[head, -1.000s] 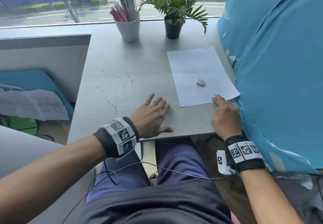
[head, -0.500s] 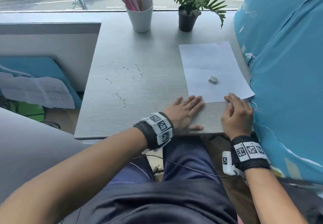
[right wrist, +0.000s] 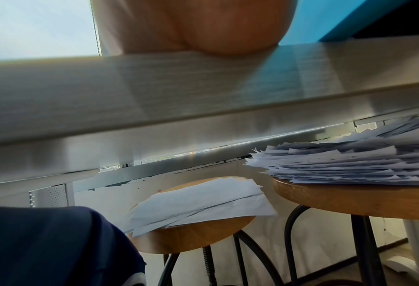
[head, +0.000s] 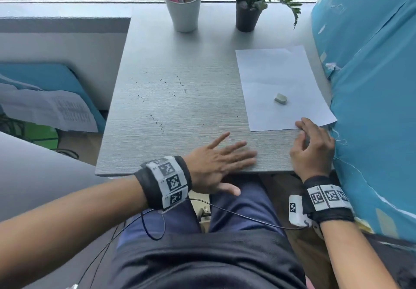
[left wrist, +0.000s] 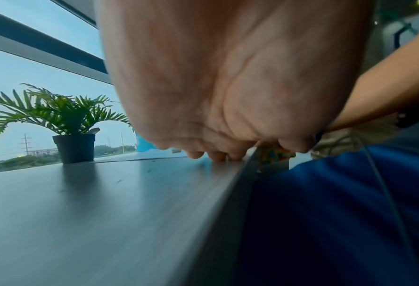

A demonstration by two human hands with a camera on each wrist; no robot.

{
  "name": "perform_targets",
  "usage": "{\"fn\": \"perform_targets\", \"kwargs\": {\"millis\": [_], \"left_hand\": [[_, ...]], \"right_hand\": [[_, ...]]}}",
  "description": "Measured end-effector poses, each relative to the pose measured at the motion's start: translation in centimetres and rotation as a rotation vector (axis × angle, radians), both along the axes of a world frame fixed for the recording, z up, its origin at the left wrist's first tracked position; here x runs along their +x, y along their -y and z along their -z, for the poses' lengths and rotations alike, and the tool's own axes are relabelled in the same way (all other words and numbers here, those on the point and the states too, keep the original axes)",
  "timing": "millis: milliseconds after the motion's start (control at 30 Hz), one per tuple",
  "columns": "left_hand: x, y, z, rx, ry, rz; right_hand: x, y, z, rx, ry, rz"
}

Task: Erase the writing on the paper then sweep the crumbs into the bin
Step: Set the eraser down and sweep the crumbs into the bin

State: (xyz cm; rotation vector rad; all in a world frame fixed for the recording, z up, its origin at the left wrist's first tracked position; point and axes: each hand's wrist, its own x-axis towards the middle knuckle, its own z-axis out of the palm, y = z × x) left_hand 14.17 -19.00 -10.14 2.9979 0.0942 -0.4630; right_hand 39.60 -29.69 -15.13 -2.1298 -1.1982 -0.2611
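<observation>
A white paper (head: 276, 81) lies on the right side of the grey table (head: 202, 47), with a small grey eraser (head: 280, 98) resting on it. Dark eraser crumbs (head: 162, 90) are scattered over the table's left-middle part. My left hand (head: 222, 155) lies flat with straight fingers at the table's front edge, thumb hanging off; in the left wrist view its fingertips (left wrist: 218, 156) touch the tabletop. My right hand (head: 311, 146) sits at the paper's near right corner, fingers loosely curled, one fingertip on the paper's edge. No bin is in view.
A white cup of pens (head: 183, 7) and a potted plant (head: 248, 11) stand at the table's far edge by the window. Blue fabric (head: 371, 86) walls off the right side. Under the table, two wooden stools (right wrist: 196, 238) carry stacks of paper (right wrist: 350, 162).
My left hand has slid left along the table's front edge, away from the paper. My right hand stays at the paper's corner. The head view has moved closer to the table.
</observation>
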Motion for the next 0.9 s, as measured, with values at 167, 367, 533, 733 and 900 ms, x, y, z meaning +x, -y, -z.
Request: {"fn": "perform_targets", "kwargs": {"millis": [167,367,533,733,900], "left_hand": [[-1.8,-7.1,-0.9,0.124,-0.103,-0.279],[2.7,-7.2,-3.0,0.139,-0.048,-0.484],[6.3,-2.2,-0.5,-0.033,-0.074,-0.187],[2.0,-9.2,-1.1,0.010,-0.146,-0.490],[4.7,-10.5,-3.1,0.222,-0.191,-0.869]], "right_hand": [[-0.1,0.0,0.1,0.004,0.000,0.000],[-0.1,-0.1,0.1,0.005,0.002,0.007],[0.0,-0.1,0.0,0.004,0.007,0.004],[0.0,-0.1,0.1,0.006,-0.003,0.012],[-0.1,-0.1,0.0,0.025,0.001,-0.006]]}}
